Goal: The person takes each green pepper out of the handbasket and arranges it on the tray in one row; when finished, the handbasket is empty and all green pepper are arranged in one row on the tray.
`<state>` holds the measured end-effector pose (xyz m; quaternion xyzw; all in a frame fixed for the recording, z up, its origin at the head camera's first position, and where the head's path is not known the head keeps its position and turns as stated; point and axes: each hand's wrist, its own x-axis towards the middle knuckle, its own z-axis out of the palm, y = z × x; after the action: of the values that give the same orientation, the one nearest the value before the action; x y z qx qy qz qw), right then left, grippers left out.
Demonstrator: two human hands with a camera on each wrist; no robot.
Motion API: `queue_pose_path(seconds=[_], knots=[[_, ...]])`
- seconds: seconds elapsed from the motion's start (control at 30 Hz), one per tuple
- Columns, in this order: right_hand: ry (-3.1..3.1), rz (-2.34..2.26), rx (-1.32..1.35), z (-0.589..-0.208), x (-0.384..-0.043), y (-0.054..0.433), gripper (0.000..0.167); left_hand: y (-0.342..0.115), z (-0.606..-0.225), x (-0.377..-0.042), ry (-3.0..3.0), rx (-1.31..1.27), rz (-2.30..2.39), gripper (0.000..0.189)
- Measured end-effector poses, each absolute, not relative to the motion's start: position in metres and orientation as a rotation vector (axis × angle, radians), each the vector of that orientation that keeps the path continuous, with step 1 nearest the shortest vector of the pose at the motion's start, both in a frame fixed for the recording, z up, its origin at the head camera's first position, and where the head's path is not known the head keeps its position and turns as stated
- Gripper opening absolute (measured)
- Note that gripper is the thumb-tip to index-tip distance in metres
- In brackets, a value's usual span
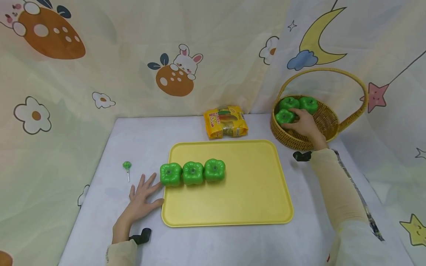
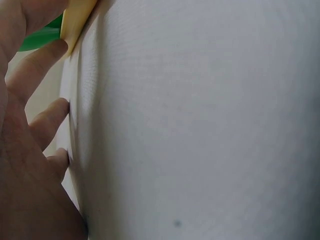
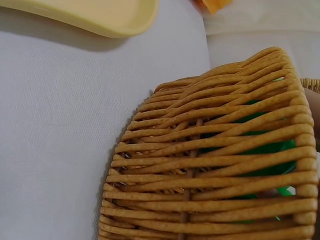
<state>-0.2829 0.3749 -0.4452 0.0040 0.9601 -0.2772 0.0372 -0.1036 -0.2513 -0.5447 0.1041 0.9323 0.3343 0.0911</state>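
In the head view, my right hand point(image 1: 305, 125) reaches into a wicker basket point(image 1: 287, 137), its thumb and fingers gripping a green bell pepper point(image 1: 284, 116). Two more bell peppers point(image 1: 308, 105) sit behind that one in the basket. The right wrist view shows mostly the basket's woven side point(image 3: 215, 165), with green through the gaps. My left hand point(image 1: 141, 201) lies with fingers spread on the white table, fingertips right at the left rim of a yellow tray point(image 1: 233, 201). Along the tray's upper left stand three bell peppers in a row point(image 1: 193, 173), the leftmost overlapping the rim.
A yellow snack packet point(image 1: 226, 122) lies behind the tray. Left of the tray is a small green lollipop point(image 1: 127, 166) with a white stick. The basket's tall handle point(image 1: 361, 83) arches over it at the back right, close to the printed cloth backdrop point(image 1: 233, 55).
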Motion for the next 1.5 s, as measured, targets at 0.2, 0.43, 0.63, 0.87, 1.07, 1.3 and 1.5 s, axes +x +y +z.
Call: queue_pose_path(seconds=[0.2, 0.43, 0.63, 0.87, 1.07, 1.3, 1.5], knots=[[2.957, -0.838, -0.007, -0.446, -0.283, 0.375, 0.086, -0.251, -0.544, -0.104, 2.763, 0.304, 0.979, 0.068], [2.957, -0.821, -0.025, -0.445, -0.283, 0.375, 0.086, -0.25, -0.542, -0.104, 2.76, 0.296, 0.987, 0.068], [2.966, -0.824, -0.035, -0.441, -0.28, 0.376, 0.085, -0.249, -0.541, -0.104, 2.753, 0.288, 0.991, 0.068], [2.984, -0.845, -0.03, -0.437, -0.276, 0.377, 0.088, -0.249, -0.542, -0.104, 2.755, 0.288, 0.984, 0.068], [2.979, -0.857, -0.012, -0.433, -0.27, 0.377, 0.088, -0.25, -0.541, -0.105, 2.753, 0.288, 0.976, 0.069], [2.98, -0.858, 0.008, -0.431, -0.265, 0.38, 0.088, -0.249, -0.541, -0.105, 2.753, 0.28, 0.972, 0.069], [3.01, -0.844, -0.005, -0.427, -0.259, 0.383, 0.089, -0.249, -0.54, -0.105, 2.759, 0.289, 0.962, 0.069]])
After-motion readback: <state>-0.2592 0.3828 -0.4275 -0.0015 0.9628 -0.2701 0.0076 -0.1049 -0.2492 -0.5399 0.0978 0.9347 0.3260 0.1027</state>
